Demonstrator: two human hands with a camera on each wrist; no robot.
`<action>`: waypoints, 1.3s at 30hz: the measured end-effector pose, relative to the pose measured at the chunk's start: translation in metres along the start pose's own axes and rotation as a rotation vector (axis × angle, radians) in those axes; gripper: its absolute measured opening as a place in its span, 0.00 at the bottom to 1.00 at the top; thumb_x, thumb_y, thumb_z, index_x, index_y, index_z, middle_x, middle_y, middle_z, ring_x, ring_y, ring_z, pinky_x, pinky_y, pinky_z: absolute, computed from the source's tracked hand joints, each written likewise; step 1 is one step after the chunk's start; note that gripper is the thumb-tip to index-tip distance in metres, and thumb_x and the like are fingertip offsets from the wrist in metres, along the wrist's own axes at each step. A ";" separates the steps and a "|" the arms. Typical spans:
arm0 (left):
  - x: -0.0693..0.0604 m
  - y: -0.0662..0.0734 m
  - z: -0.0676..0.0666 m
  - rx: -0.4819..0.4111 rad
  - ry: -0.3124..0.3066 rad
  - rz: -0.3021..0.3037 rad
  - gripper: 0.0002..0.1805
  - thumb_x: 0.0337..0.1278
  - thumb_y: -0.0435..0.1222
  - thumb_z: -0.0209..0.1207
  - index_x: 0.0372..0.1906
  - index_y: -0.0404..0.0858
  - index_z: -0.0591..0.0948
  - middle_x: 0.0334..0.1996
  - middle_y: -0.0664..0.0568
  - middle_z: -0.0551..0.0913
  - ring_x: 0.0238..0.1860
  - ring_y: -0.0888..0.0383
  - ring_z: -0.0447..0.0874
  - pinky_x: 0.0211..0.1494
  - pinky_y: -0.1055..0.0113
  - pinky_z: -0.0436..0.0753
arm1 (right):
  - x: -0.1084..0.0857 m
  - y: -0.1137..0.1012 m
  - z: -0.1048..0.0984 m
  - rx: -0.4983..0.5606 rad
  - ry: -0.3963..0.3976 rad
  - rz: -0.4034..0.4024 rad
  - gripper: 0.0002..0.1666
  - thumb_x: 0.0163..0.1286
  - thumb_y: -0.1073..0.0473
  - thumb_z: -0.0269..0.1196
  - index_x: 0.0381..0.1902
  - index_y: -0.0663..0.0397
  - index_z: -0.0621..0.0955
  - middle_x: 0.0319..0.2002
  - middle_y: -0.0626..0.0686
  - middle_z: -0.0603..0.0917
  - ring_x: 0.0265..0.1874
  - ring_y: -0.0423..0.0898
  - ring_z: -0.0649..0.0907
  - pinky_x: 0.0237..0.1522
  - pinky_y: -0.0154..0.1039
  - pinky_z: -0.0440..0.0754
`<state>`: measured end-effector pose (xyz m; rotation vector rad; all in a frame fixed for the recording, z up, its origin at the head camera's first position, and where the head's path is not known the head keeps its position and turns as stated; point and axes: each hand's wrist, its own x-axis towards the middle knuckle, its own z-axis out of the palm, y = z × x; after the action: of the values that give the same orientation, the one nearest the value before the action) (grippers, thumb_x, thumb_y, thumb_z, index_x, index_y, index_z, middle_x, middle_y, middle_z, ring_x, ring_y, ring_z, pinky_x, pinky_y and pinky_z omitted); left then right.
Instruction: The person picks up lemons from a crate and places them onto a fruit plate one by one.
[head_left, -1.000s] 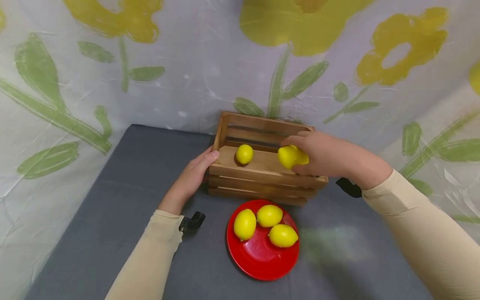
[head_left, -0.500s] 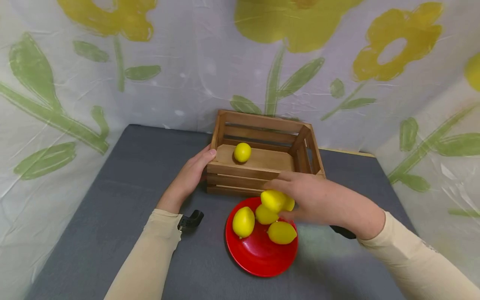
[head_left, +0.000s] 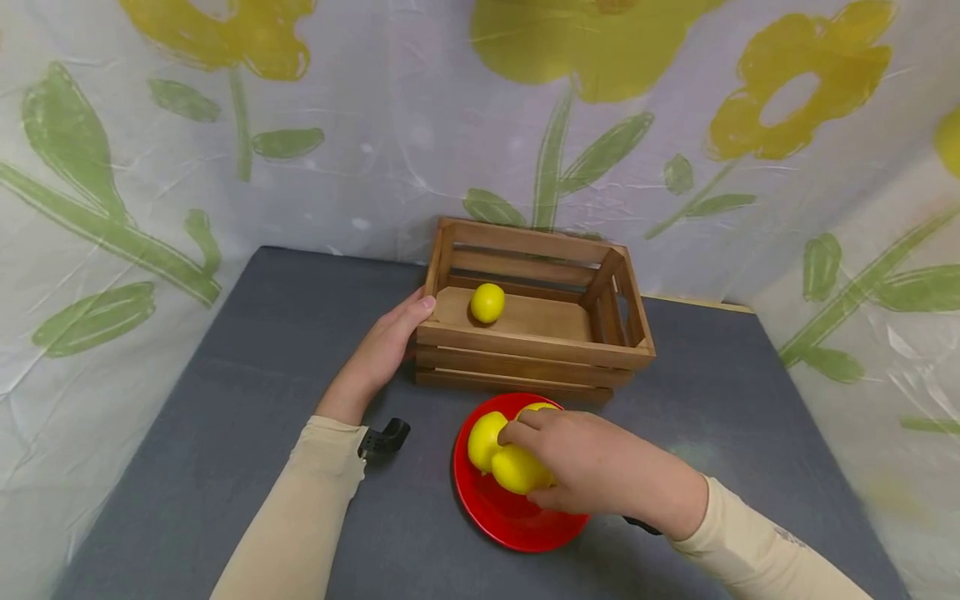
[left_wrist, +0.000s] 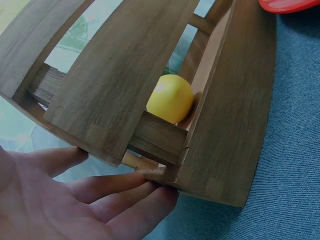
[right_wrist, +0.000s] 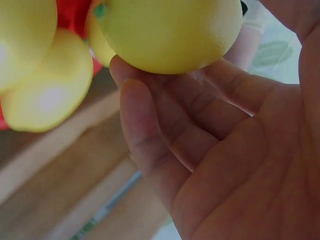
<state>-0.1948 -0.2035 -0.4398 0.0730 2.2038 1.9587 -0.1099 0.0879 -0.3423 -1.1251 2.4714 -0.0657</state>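
My left hand (head_left: 381,354) rests against the left end of the wooden crate (head_left: 536,362). The left wrist view shows its fingers (left_wrist: 135,202) nearly straight along the slats. Inside the crate lies one lemon (head_left: 487,303), visible too through the slats (left_wrist: 171,98). My right hand (head_left: 588,462) holds a lemon (head_left: 520,471) low over the red plate (head_left: 517,529). In the right wrist view that held lemon (right_wrist: 170,32) lies against the curved fingertips. A second lemon (head_left: 486,440) sits at the plate's left; another (head_left: 540,407) is partly covered by the hand.
A grey cloth-covered table (head_left: 262,400) bears the crate and plate. Behind it hangs a pale sheet (head_left: 375,150) printed with yellow flowers. The crate stands just beyond the plate, close to that sheet.
My right hand has carried its lemon out of the crate, over the front rim and down toward the plate. The left hand stays at the crate's end.
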 end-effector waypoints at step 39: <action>0.000 0.001 0.000 0.004 -0.001 0.014 0.43 0.79 0.64 0.45 0.89 0.53 0.53 0.89 0.49 0.54 0.85 0.40 0.59 0.81 0.29 0.65 | 0.012 -0.012 0.051 -0.158 0.087 -0.056 0.33 0.62 0.47 0.81 0.63 0.42 0.83 0.48 0.44 0.84 0.41 0.39 0.81 0.45 0.35 0.86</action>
<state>-0.1945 -0.2036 -0.4390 0.0899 2.2126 1.9616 -0.0882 0.0776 -0.3901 -1.2821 2.5591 0.0662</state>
